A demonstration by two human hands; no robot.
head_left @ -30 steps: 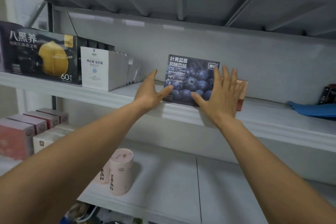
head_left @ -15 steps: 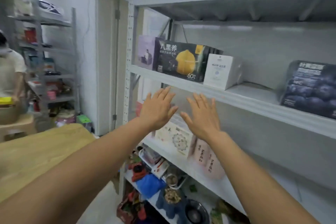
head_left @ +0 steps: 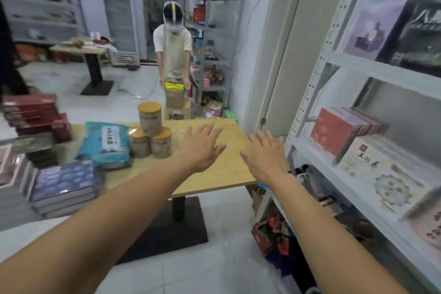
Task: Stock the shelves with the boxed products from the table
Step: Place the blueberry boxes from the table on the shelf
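A small shop or stockroom, by the look of it. At three o'clock, white metal shelving (head_left: 372, 71) lined with boxed goods (head_left: 334, 132); at nine o'clock, a wooden table (head_left: 222, 169) stacked with flat boxes (head_left: 62, 184), tins (head_left: 149, 119) and a blue bag (head_left: 106, 144). At twelve o'clock, more loaded racks (head_left: 214, 31) and another person (head_left: 173, 51) handling a package.

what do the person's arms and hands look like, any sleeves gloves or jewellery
Both arms are bare along all that shows; no sleeve edge is in view. The left hand and right hand wear no gloves, and no watch, ring or wristband can be seen.
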